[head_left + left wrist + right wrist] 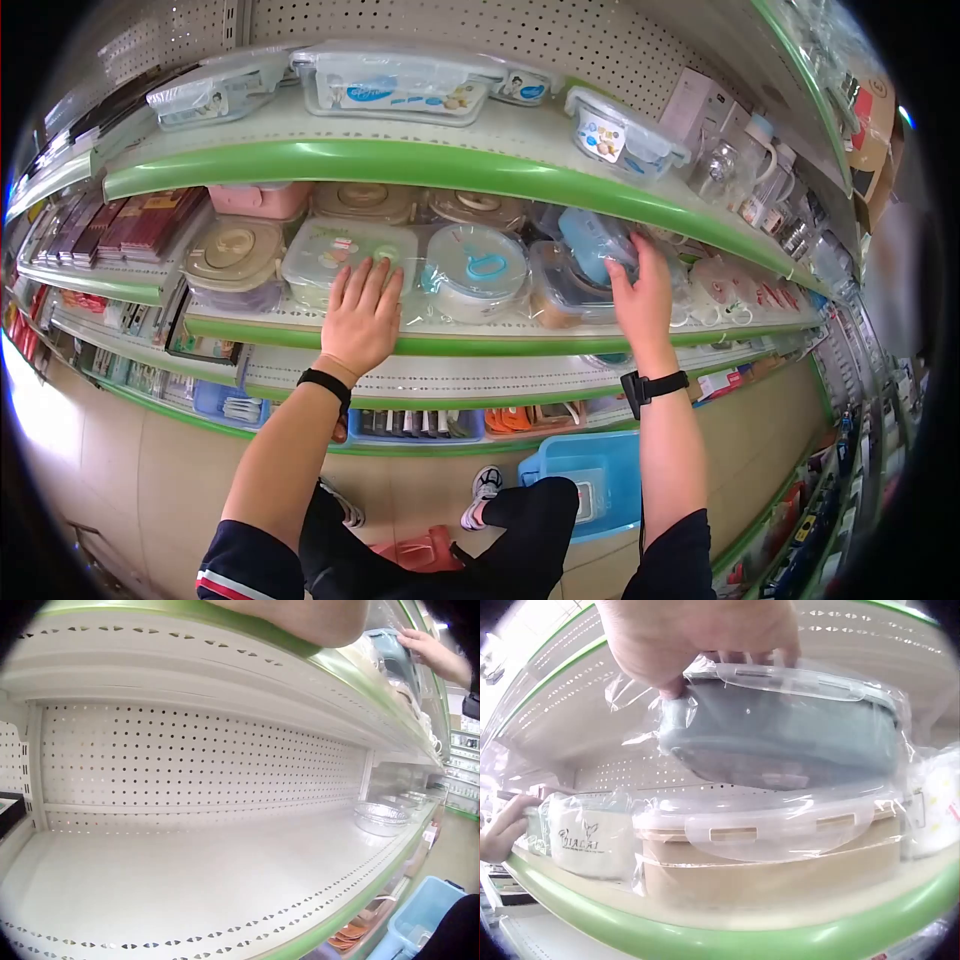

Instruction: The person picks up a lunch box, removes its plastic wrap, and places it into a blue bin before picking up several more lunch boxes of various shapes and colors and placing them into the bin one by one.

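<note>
The right hand (645,295) grips a blue lidded box (590,240) in clear wrap; in the right wrist view this box (780,731) is tilted above a tan box with a clear lid (772,862), the hand (705,637) holding it from the top. The left hand (360,320) rests with straight fingers on the front of a wrapped clear-lidded container (335,255) on the middle shelf. Between the hands sits a round container with a light blue handle (475,270). The left wrist view shows the right hand (435,656) on the blue box (394,656).
Glass containers (390,85) stand on the upper shelf, above a green shelf edge (400,160). Beige-lidded boxes (235,250) are at the left, wrapped cups (725,290) at the right. On the floor are a blue basket (600,470) and a red item (420,550).
</note>
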`<state>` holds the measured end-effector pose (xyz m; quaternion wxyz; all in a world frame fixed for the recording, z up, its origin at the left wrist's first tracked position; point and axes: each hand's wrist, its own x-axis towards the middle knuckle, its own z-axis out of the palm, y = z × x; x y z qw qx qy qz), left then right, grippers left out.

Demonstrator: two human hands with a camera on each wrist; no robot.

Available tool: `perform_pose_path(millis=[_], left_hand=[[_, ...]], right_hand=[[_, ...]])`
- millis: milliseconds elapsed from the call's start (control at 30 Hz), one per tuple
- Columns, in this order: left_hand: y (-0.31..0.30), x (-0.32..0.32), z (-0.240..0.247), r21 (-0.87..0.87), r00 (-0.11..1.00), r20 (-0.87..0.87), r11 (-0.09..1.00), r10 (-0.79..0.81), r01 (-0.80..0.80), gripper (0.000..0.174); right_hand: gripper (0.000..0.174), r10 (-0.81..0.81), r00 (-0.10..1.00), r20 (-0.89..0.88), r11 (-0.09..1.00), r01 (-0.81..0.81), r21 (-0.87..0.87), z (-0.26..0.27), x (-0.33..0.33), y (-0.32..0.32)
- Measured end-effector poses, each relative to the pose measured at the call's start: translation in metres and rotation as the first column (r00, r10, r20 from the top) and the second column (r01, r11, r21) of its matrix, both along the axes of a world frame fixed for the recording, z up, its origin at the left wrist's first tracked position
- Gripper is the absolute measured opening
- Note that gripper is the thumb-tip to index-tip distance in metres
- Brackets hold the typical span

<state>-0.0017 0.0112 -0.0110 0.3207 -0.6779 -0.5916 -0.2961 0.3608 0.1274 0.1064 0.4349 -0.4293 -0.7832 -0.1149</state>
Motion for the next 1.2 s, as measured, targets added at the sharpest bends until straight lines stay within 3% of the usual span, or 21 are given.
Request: perform_pose_path(millis=[67,167,267,567,700,800,900,1067,1200], left_hand=[[-0.001,0.000,0.000,-0.001,1.000,-0.004,1.000,0.001,-0.001,0.051],[0.000,-0.001,0.000,0.010,1.000,-0.009,1.000,0.004,-0.004,0.050],[0.000,0.000,0.001,0.022,1.000,-0.011,1.000,0.003,-0.003,0.048],[0.000,-0.002,0.001,0.035,1.000,-0.012,0.999,0.022,-0.021,0.047],[0.000,-0.004,0.003,0.056,1.000,0.002,0.998,-0.007,0.007,0.044],[-0.001,-0.005,0.003,0.063,1.000,0.004,0.998,-0.006,0.006,0.044],[-0.003,-0.004,0.005,0.073,1.000,0.010,0.997,-0.014,0.013,0.045],[-0.003,-0.005,0.003,0.062,1.000,0.011,0.998,-0.004,0.003,0.044],[-0.002,-0.003,0.003,0.052,1.000,0.016,0.999,-0.003,0.002,0.046]], right_hand=[[0.052,0.000,1.000,0.010,1.000,0.000,-0.007,-0.001,-0.001,0.000],[0.053,-0.005,0.986,0.166,0.993,-0.015,0.119,-0.011,-0.003,-0.002],[0.055,-0.036,0.965,0.262,0.992,0.003,0.125,-0.025,-0.006,-0.004],[0.055,-0.064,0.968,0.244,0.993,0.038,0.108,-0.028,-0.008,-0.004],[0.079,-0.128,0.965,0.229,0.989,0.108,0.097,-0.022,-0.021,-0.031],[0.084,-0.023,0.985,0.173,0.989,-0.003,0.150,-0.038,-0.021,-0.049],[0.078,0.104,0.973,0.208,0.976,-0.140,0.169,-0.063,-0.033,-0.070],[0.071,0.290,0.906,0.309,0.952,-0.305,0.002,-0.105,-0.069,-0.081],[0.070,0.260,0.925,0.277,0.965,-0.255,-0.055,-0.135,-0.082,-0.069]])
